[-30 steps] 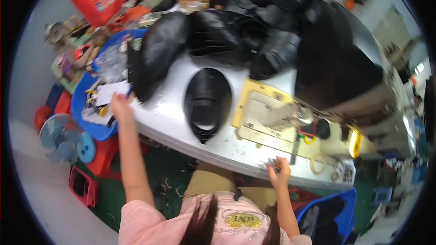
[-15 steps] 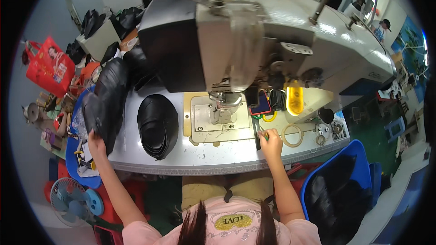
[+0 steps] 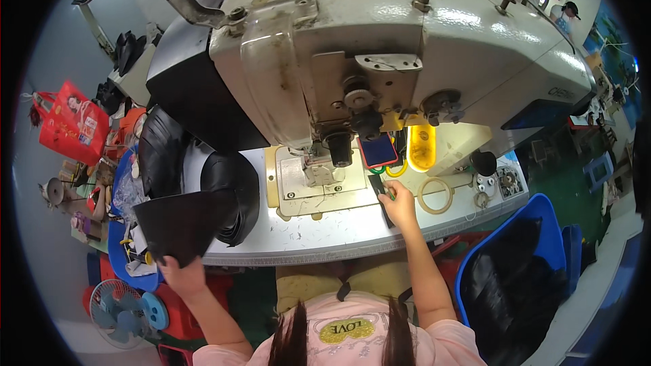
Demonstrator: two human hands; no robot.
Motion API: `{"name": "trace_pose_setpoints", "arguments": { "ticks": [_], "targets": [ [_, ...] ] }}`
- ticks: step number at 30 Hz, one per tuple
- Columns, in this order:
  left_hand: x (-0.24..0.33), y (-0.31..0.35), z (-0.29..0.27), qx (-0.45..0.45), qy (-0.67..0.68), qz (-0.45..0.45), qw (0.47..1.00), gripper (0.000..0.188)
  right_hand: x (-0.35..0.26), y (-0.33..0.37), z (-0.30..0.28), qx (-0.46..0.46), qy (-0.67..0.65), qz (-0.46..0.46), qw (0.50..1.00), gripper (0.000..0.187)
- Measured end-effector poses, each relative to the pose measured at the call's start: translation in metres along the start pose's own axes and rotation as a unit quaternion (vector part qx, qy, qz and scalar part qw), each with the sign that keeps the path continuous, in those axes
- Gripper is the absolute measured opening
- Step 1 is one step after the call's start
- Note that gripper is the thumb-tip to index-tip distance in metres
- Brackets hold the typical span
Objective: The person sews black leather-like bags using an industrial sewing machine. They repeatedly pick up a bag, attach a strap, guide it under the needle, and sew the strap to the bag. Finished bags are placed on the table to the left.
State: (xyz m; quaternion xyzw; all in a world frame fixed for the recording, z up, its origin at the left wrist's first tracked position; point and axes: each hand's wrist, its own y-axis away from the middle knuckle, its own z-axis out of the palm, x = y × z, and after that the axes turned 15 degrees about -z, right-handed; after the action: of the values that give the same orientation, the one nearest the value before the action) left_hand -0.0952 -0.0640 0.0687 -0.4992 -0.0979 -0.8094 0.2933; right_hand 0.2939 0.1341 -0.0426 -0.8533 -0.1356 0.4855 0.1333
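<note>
My left hand [image 3: 182, 274] is closed on the near edge of a flat black leather-like piece [image 3: 178, 222], raised at the table's front left. Behind it, a rolled stack of black pieces [image 3: 230, 179] rests on the table, partly covered by the held piece. Further left lies a larger black pile [image 3: 161, 146]. My right hand [image 3: 400, 205] is closed at the right of the sewing machine's plate [image 3: 315, 196], fingertips pinched by a dark flat strip [image 3: 380, 193]. Something small seems to be in those fingers; its kind is hidden.
The big sewing machine head [image 3: 339, 34] spans above the table. To its right are a phone-like device [image 3: 378, 151], a yellow lit lamp [image 3: 422, 149] and a tan ring [image 3: 435, 195]. A blue bin [image 3: 468, 257] of black pieces stands at right, a fan [image 3: 121, 312] at lower left.
My left hand has drawn a black piece off the left pile and brought it rightward, toward me. The right hand stays by the strip. The view has shifted around the machine.
</note>
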Motion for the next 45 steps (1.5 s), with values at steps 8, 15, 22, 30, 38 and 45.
{"name": "trace_pose_setpoints", "arguments": {
  "ticks": [8, 15, 22, 30, 38, 45],
  "targets": [
    [-0.075, 0.036, 0.077, -0.143, -0.044, -0.128, 0.98, 0.033, -0.029, 0.016, -0.044, -0.005, -0.149, 0.056, 0.987, 0.009],
    [-0.078, 0.039, 0.134, -0.078, -0.22, -0.173, 0.957, 0.011, -0.086, 0.015, -0.047, 0.017, -0.223, 0.063, 0.973, 0.007],
    [-0.095, 0.039, 0.139, -0.093, -0.154, -0.282, 0.942, 0.032, -0.154, 0.037, -0.024, -0.157, -0.34, 0.05, 0.926, 0.006],
    [-0.094, 0.038, 0.142, -0.16, -0.105, -0.357, 0.914, 0.037, -0.155, 0.042, 0.007, -0.224, -0.351, 0.059, 0.907, 0.019],
    [-0.1, 0.041, 0.147, -0.152, -0.104, -0.297, 0.937, 0.018, -0.15, 0.045, 0.009, -0.234, -0.372, 0.071, 0.895, 0.016],
    [-0.093, 0.04, 0.15, -0.156, -0.115, -0.299, 0.934, 0.015, -0.155, 0.043, 0.008, -0.24, -0.348, 0.083, 0.902, 0.022]
  ]
}}
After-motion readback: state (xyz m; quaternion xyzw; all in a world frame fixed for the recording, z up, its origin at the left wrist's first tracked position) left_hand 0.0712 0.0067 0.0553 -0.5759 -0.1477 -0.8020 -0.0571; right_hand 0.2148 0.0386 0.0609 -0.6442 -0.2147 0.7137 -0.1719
